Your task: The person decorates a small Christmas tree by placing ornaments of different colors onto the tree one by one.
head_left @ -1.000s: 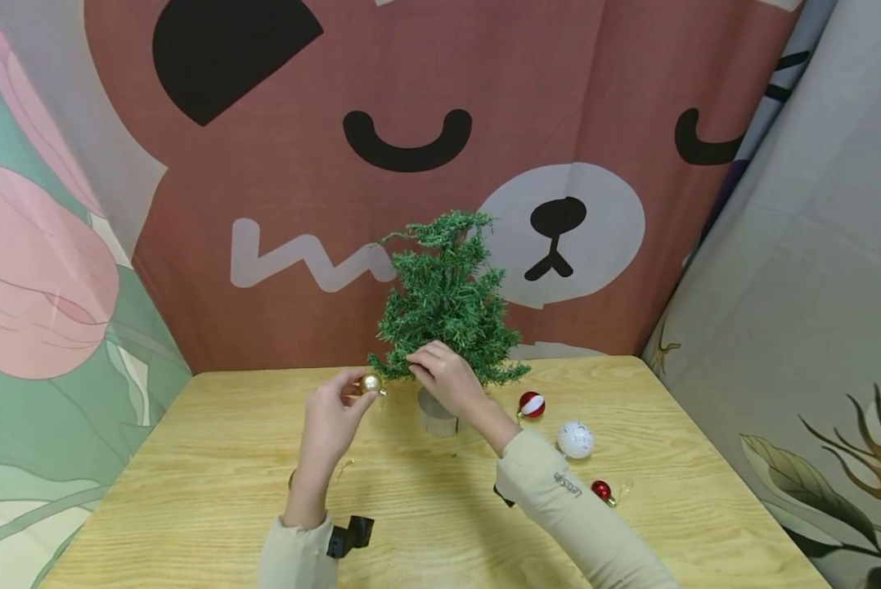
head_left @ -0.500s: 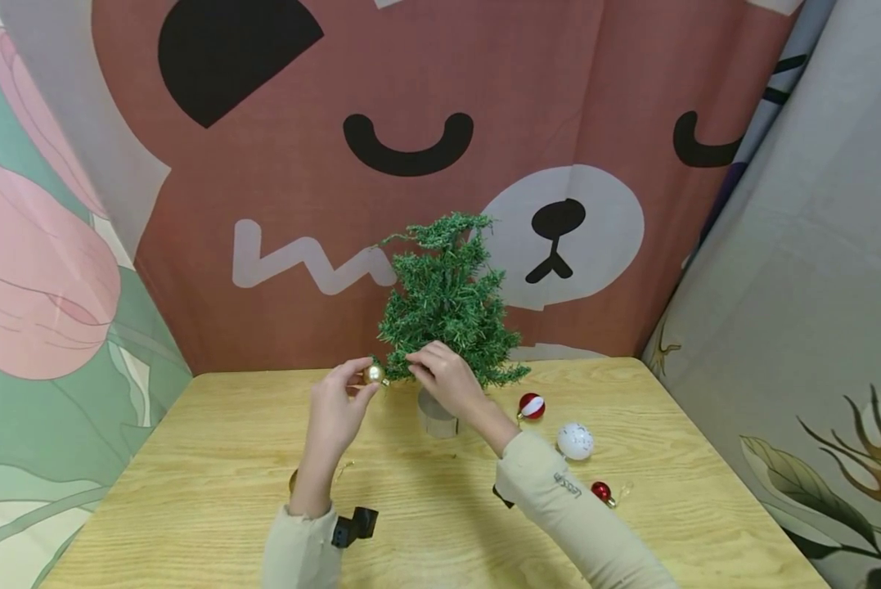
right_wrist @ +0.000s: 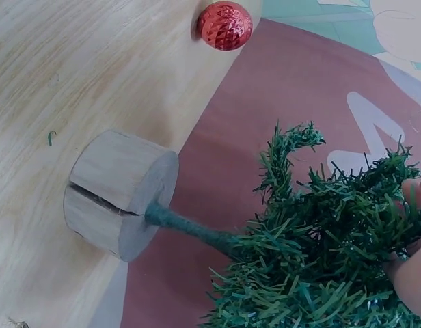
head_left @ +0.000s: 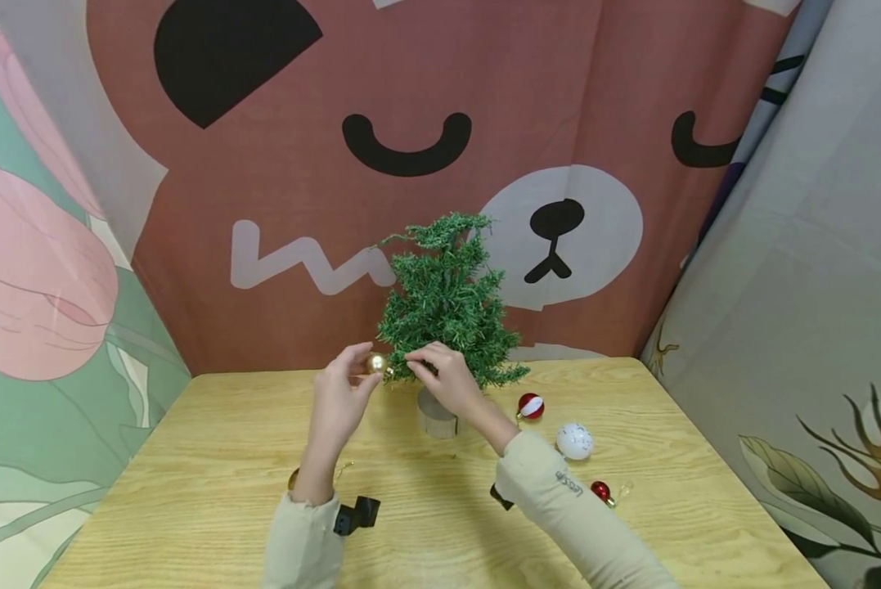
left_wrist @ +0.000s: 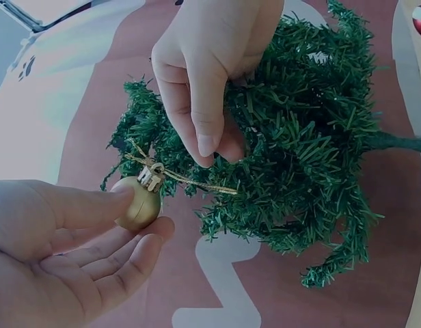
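Observation:
In the head view, my left hand (head_left: 339, 401) pinches a small gold bauble (head_left: 377, 364) between thumb and fingers, just left of a green tabletop Christmas tree (head_left: 447, 303). The left wrist view shows the bauble's metal cap and a gold hanging loop (left_wrist: 200, 183) reaching toward the branches. My right hand (head_left: 451, 380) is at the tree's lower left, thumb and fingers pinching a branch; its fingertips are partly hidden among the needles in the right wrist view. The tree stands upright on a round wooden base (head_left: 437, 413), which has a split in its side (right_wrist: 104, 198).
On the table (head_left: 425, 523), right of the tree, lie a red-and-white bauble (head_left: 531, 406), a white speckled ball (head_left: 575, 441) and a small red bauble (head_left: 600, 491). A faceted red ball (right_wrist: 225, 26) shows in the right wrist view. A bear-print curtain (head_left: 278, 180) hangs behind.
My left hand has carried the gold bauble up and slightly right, closer to the branch and my right hand. The right hand has stayed in place.

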Tool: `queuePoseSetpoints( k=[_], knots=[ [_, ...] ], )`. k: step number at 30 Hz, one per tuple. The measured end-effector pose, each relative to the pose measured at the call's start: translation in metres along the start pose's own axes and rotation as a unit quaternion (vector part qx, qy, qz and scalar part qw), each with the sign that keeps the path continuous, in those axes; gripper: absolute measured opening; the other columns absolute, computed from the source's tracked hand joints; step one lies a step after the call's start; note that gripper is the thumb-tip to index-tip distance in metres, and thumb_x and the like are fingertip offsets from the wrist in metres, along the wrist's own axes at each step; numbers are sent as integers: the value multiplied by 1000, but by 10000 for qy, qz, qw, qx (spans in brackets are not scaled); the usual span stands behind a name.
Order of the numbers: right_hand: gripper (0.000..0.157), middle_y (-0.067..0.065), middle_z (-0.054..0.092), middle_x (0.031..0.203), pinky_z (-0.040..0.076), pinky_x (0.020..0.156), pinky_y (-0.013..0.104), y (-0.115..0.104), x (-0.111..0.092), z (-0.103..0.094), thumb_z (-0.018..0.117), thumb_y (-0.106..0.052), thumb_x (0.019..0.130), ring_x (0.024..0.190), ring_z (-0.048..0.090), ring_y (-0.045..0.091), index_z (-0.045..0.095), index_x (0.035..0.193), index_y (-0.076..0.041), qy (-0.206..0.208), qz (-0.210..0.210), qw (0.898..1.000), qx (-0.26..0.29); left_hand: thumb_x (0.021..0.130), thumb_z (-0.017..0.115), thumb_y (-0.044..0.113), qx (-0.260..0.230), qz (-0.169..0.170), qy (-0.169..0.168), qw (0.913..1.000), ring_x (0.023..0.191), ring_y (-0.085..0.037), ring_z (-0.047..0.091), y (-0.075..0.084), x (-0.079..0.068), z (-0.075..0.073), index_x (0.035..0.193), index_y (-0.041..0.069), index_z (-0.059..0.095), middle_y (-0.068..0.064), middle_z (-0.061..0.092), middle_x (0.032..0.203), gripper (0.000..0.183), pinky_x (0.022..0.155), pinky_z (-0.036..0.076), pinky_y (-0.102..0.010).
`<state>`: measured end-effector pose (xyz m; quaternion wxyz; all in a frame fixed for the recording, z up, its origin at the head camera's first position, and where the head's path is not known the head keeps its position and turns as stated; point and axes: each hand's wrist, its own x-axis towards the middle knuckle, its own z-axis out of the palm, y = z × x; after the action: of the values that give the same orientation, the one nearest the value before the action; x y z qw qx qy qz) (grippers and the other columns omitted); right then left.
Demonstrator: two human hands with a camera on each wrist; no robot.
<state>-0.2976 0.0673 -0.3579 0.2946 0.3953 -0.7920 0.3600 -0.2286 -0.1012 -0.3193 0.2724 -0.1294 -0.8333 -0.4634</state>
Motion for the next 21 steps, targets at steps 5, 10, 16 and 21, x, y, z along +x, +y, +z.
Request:
queuePoseSetpoints(
  k=[5,10,16,21],
  knots=[
    [14,8,64,88,48,68,25,2,0,1,58,-3,85,77,58,16,66,95,2,105,-6,9994,315,74,68,-7,-184,136,30,9997,83,-29,62,-1,3,0,118,-1,56,-18,62,98,46,67,51,-36],
    [16,10,64,90,48,71,29,3,1,2,58,-2,85,81,58,18,65,99,3,125,-65,9977,658,75,68,-6,-94,186,85,9997,82,-30,62,0,4,0,111,-2,61,-19,61,94,37,67,51,-35],
    [27,10,60,93,45,74,43,2,1,0,55,-2,87,89,54,22,58,113,6,-255,25,9944,1023,75,67,-5,-39,104,62,9999,82,-29,62,0,6,1,108,-4,62,-18,62,92,33,67,51,-36],
    [33,12,56,86,41,71,45,-2,3,-3,55,1,86,85,50,28,53,117,9,-501,47,9921,1150,75,67,-6,-103,198,75,9997,81,-30,63,1,7,3,106,-5,62,-21,62,94,32,67,52,-35]
  ],
)
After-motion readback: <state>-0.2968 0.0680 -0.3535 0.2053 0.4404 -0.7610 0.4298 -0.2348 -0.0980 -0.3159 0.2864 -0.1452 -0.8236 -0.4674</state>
